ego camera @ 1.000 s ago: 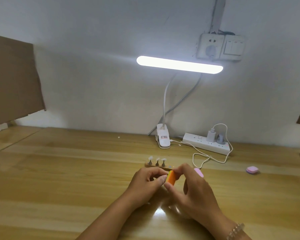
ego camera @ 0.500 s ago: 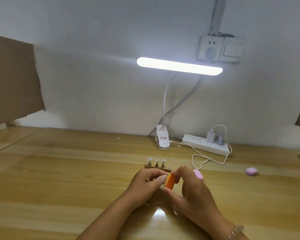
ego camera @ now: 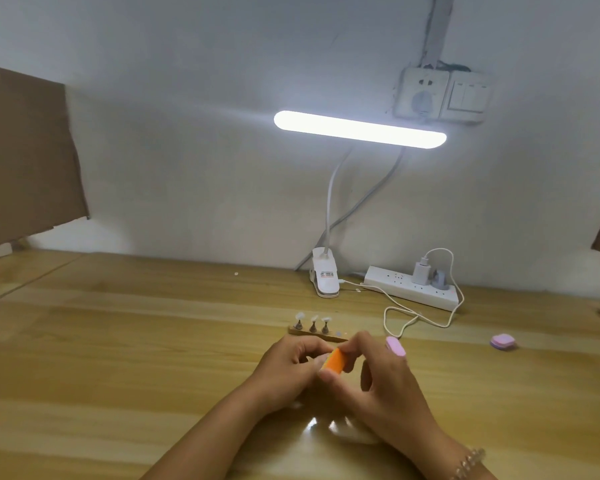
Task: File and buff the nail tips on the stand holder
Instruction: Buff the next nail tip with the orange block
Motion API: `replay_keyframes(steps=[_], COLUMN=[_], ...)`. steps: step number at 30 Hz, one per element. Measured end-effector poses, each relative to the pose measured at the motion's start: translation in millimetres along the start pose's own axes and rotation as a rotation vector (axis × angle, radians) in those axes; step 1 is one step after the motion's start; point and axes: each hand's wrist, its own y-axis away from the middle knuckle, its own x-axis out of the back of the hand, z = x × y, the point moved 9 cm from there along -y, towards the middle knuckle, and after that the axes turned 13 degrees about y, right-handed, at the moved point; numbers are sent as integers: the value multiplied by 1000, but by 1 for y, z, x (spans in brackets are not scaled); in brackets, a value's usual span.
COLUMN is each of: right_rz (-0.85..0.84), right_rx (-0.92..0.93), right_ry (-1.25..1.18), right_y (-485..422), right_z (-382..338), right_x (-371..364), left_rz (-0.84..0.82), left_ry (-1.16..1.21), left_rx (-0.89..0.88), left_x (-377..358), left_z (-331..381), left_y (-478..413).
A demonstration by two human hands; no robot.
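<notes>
Standing on the wooden table just beyond the hands, the stand holder is seen with three nail tips upright on pegs at its left end; no tip can be made out on its right part. Nearer the camera, an orange buffing block is pinched between the thumb and curled fingers of the right hand. The left hand is held against the block with its fingers curled and their ends drawn together. Whether a loose tip is pinched there cannot be told, as the spot is too small.

Buffing is judged to be under way, with the work somewhere in the middle. Which of the three mounted tips are finished cannot be read from their look.

A pink file lies just behind the right hand, and a small pink block well off to the right. A clip lamp and a power strip are set by the wall.
</notes>
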Motion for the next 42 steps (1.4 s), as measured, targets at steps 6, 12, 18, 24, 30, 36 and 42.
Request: replay_keyframes(steps=[6, 12, 18, 24, 30, 36, 42], right_rz=[38, 50, 60, 70, 78, 21, 43], right_rx=[-47, -47, -87, -99, -117, -62, -43], right_ry=[37, 56, 51, 58, 49, 31, 48], right_y=[-2, -2, -2, -1, -1, -2, 0], right_z=[8, 6, 10, 9, 12, 3, -1], right_x=[5, 6, 9, 9, 10, 6, 7], left_rz=[-5, 3, 44, 74, 77, 45, 50], left_ry=[-9, -2, 10, 23, 10, 0, 9], left_rx=[-7, -21, -15, -22, -34, -30, -51], left_x=[-2, 0, 1, 4, 5, 0, 2], left_z=[2, 1, 1, 1, 1, 1, 5], left_y=[3, 2, 1, 0, -1, -1, -1])
